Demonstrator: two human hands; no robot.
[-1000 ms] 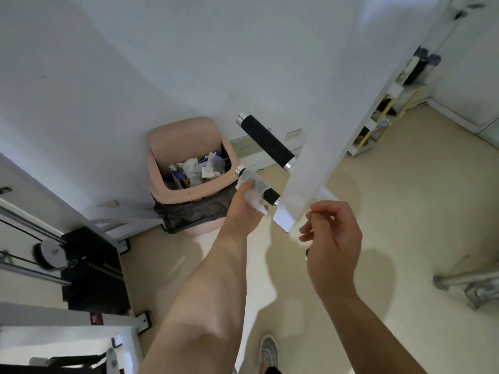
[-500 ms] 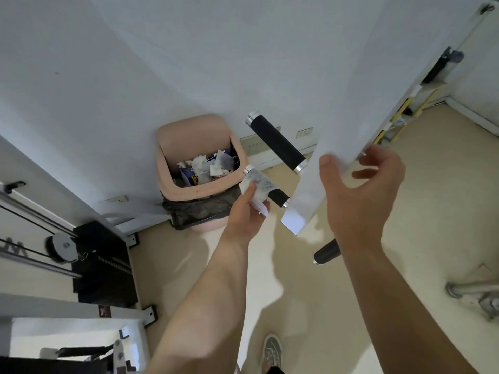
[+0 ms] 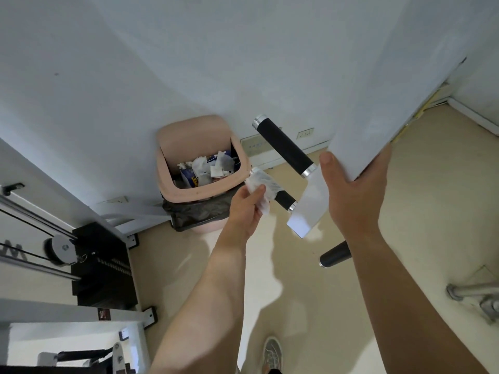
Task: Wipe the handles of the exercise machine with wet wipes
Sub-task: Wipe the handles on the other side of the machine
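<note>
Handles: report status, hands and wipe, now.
Left hand shut on wet wipe, wrapped round the lower handle. Right hand gripping white beam. Upper handle bare. Nothing in the way.

Pink trash bin (image 3: pixel 201 190) beside white wall (image 3: pixel 189 63)

readable text: almost none | black letter "W", partly cut off, is seen on the white metal frame of the exercise machine (image 3: pixel 13 252) at the left edge | yellow print on a blue packet (image 3: pixel 190 178) inside the pink plastic waste bin (image 3: pixel 189 130) is too blurred to be read
</note>
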